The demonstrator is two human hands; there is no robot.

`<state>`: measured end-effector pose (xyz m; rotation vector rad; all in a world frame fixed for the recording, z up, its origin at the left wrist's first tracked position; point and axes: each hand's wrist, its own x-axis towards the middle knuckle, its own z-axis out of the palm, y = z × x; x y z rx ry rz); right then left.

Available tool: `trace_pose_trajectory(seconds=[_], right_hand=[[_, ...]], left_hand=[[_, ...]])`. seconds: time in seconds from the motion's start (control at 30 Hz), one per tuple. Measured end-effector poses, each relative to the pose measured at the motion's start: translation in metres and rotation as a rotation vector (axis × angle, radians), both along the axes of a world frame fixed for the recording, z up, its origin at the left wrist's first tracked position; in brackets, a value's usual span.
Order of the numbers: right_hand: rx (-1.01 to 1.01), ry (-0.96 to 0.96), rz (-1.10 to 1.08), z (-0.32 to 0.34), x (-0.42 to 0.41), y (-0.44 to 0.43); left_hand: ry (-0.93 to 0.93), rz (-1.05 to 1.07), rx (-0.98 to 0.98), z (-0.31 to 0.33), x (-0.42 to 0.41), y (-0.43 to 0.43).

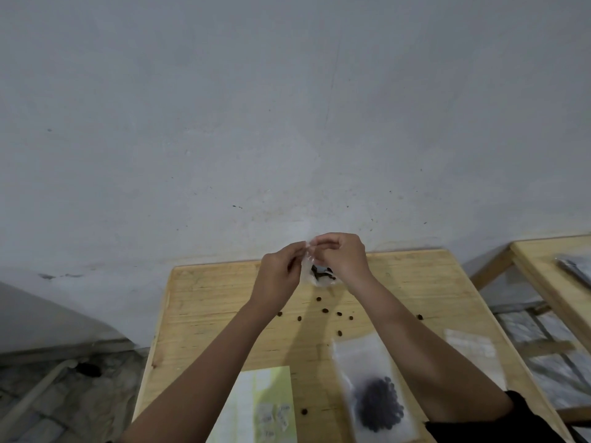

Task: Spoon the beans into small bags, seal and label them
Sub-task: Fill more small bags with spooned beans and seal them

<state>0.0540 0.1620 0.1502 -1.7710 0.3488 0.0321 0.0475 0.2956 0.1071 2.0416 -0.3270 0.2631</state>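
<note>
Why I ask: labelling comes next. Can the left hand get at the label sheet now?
Likely yes, once freed: the left hand pinches the bag with the right hand, but the label sheet lies uncovered beside that forearm, nothing in the way.

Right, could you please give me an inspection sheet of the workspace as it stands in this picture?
Surface: wooden table, bare wood.
Job's things: small bag with a few beans, held up at the table's far end; larger bag of beans lying flat at the near right; label sheet at the front; clear flat bag by the right edge, contents unclear.
Clutter: loose beans scattered mid-table, one beside the label sheet.
Hands: left hand and right hand both pinch the small bag's top.
Cables: nothing seen.
Surroundings: grey wall behind; second wooden table to the right.
</note>
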Motion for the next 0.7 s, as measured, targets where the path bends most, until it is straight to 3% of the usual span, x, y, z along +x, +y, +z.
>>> trace_pose_trajectory(seconds=[0.2, 0.37, 0.57, 0.7], right_hand=[[-0.075, -0.01, 0.094, 0.003, 0.002, -0.002], [-0.332, -0.055, 0.142, -0.006, 0.004, -0.003], [-0.108, -0.022, 0.116, 0.01, 0.004, -0.015], [-0.124, 0.002, 0.2, 0.024, 0.006, -0.025]], left_hand=[[-0.019, -0.047, 0.073, -0.002, 0.006, 0.007], [-0.003, 0.104, 0.1, -0.003, 0.022, 0.015], [0.126, -0.132, -0.015, 0.008, 0.014, 0.008], [0.278, -0.28, -0.098, 0.015, 0.003, 0.005]])
